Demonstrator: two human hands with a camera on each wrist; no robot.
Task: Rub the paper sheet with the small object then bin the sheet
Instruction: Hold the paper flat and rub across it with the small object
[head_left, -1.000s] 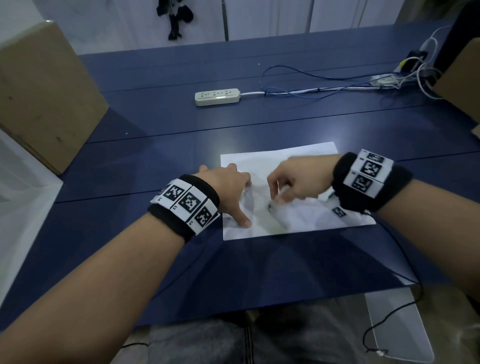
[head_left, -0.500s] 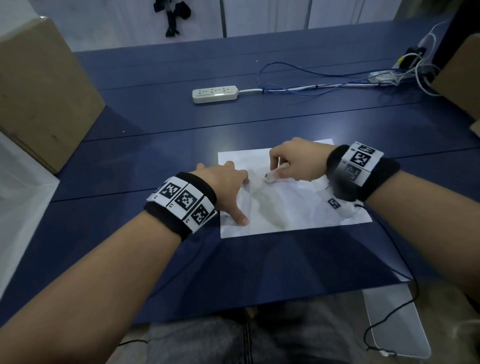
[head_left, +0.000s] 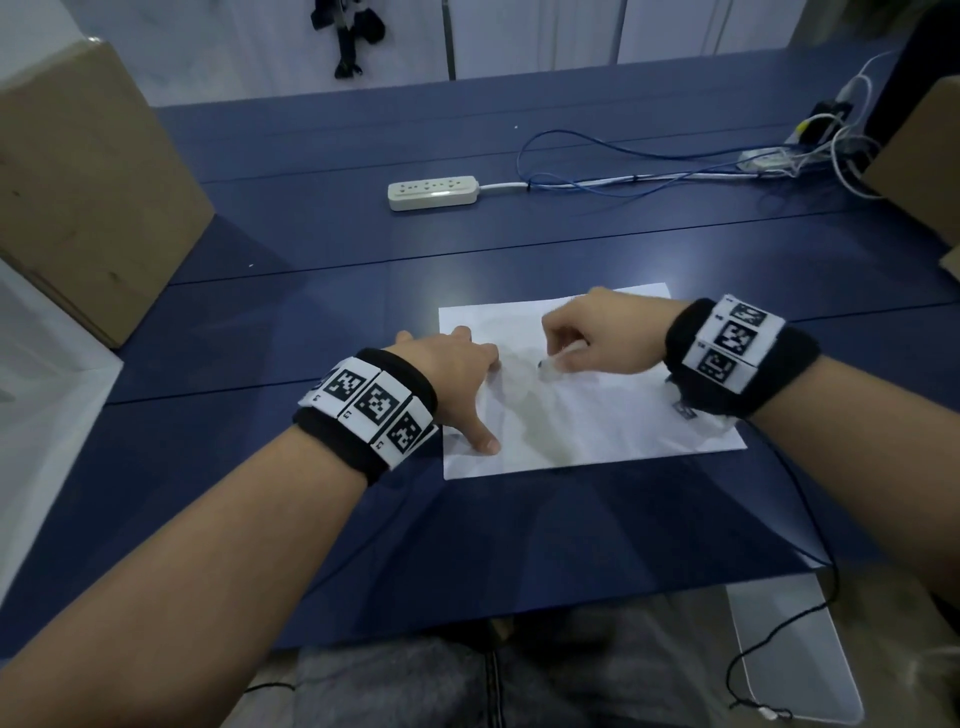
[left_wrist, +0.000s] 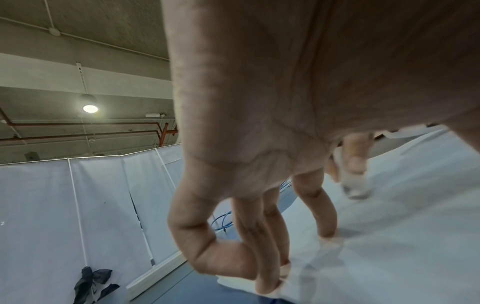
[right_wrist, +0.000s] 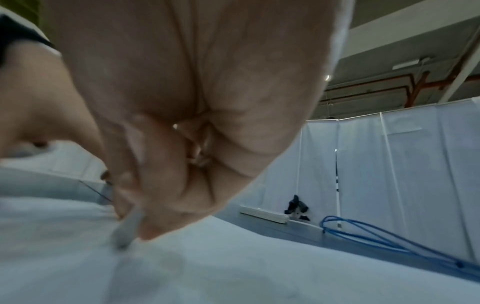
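A white paper sheet (head_left: 597, 421) lies flat on the blue table (head_left: 363, 519), slightly wrinkled with a faint grey smear in its middle. My right hand (head_left: 592, 338) pinches a small whitish object (head_left: 549, 368) and presses its tip onto the upper middle of the sheet. The same small object (left_wrist: 355, 185) shows beyond my left fingers, and the small object (right_wrist: 127, 230) touches the paper in the right wrist view. My left hand (head_left: 457, 379) rests on the sheet's left edge, fingertips (left_wrist: 327, 234) pressing down and thumb (head_left: 485, 441) spread toward me.
A white power strip (head_left: 432, 192) lies farther back with blue cables (head_left: 623, 171) running right. Cardboard boxes stand at the left (head_left: 78, 182) and at the far right (head_left: 924, 156). A white container (head_left: 47, 395) sits at the left table edge.
My right hand slid the small object from the sheet's middle up toward its far edge, then slightly back toward me. The left hand stayed pressing the sheet's left edge.
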